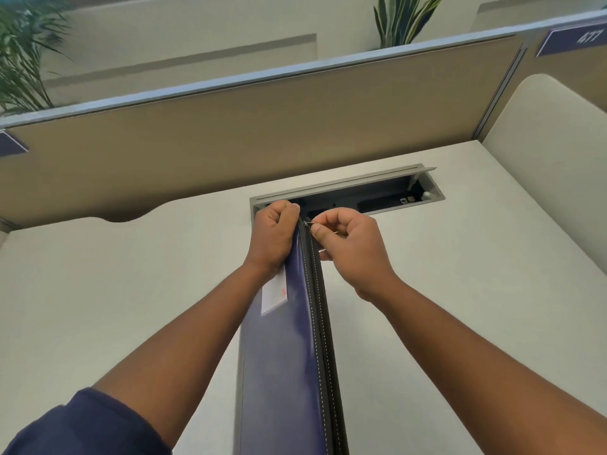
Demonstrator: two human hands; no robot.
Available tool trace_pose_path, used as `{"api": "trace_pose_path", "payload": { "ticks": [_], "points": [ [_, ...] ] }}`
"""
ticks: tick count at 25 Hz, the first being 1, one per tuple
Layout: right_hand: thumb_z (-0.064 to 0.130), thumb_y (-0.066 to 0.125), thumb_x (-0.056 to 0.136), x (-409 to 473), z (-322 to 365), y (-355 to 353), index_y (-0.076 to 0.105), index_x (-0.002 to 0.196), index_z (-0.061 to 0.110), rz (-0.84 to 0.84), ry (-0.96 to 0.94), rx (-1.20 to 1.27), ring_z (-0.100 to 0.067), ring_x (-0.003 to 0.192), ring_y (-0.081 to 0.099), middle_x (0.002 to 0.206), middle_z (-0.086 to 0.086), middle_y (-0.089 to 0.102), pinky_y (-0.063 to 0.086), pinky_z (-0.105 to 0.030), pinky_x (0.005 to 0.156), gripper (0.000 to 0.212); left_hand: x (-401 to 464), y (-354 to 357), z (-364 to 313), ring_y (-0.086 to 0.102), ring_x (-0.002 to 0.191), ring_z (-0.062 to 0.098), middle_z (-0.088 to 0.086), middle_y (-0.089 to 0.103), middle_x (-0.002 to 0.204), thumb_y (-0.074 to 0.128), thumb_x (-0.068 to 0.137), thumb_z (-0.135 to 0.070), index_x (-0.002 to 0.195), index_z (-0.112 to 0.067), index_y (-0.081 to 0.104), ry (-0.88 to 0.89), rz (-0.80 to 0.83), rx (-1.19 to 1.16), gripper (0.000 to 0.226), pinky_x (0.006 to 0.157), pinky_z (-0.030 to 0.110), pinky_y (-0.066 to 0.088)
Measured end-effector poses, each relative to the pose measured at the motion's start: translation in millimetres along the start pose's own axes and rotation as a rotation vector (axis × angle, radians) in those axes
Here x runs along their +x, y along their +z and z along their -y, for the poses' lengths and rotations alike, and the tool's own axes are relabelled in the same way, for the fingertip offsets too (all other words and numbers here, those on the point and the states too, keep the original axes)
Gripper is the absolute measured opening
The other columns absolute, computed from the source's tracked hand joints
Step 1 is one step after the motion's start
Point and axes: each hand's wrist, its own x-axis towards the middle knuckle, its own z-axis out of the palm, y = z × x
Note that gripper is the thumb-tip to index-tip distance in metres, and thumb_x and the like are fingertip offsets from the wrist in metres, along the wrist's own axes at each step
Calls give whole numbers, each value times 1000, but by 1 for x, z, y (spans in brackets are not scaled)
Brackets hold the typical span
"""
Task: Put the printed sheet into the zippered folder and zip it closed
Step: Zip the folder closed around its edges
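A dark blue zippered folder (279, 356) stands on edge on the white desk, its black zipper strip (320, 323) facing up and running away from me. A white label (274, 295) shows on its left face. My left hand (274, 236) grips the folder's far end. My right hand (348, 246) pinches the small metal zipper pull (308, 223) at that far end, right beside the left hand. The zipper teeth look joined along the visible length. The printed sheet is not visible.
An open cable tray (377, 195) with sockets is sunk into the desk (131, 290) just beyond my hands. A tan partition (230, 126) closes the back and a cream panel (551, 133) the right side. Plants stand behind the partition.
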Motion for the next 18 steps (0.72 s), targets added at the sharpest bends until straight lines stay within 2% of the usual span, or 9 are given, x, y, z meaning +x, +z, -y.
{"api": "trace_pose_path", "payload": {
  "ticks": [2,3,6,9,12,14,18],
  "points": [
    [12,69,96,-8,19,10,74,92,18,13,-74,-57,-16,76,74,83,-3,76,61,-24,61,9,-10,-10,-11,37,59,22,12,39,61,48,92,-26,67,7,42,0,-26,-79,41,56,31,36],
    [13,69,96,-12,27,15,74,90,19,20,-108,-92,-14,75,73,81,-1,75,60,-21,60,10,-14,-15,-16,36,60,23,13,38,63,47,92,-24,69,8,42,-11,-35,-119,40,57,34,37],
    [14,68,95,-22,45,27,75,88,16,32,-163,-169,-15,73,72,76,-1,74,59,-20,57,10,-30,-26,-27,40,58,20,8,40,62,47,90,-21,63,-9,47,-67,-52,-243,30,54,32,41],
    [15,68,95,-31,56,39,76,86,15,41,-209,-258,-18,71,71,72,2,73,64,-32,62,12,-49,-38,-37,47,55,15,4,47,62,46,93,-18,66,-11,49,-71,-72,-304,28,49,27,49],
    [17,68,95,-41,62,51,76,84,17,55,-233,-326,-18,71,71,70,6,73,63,-45,70,13,-67,-51,-42,48,51,10,-2,49,59,42,100,-15,64,-14,48,-89,-96,-285,36,48,21,48],
    [19,68,94,-47,65,59,75,83,21,63,-236,-342,-17,71,71,69,9,72,63,-47,71,14,-79,-59,-44,48,51,8,-4,50,59,40,105,-16,65,-17,50,-110,-86,-284,41,49,19,47],
    [28,70,94,-53,71,73,74,81,19,103,-218,-348,-21,69,69,69,3,72,62,-49,68,17,-98,-76,-49,54,59,8,-1,54,67,37,107,-20,79,-7,53,-111,-42,-325,34,56,20,48]
  ]
}}
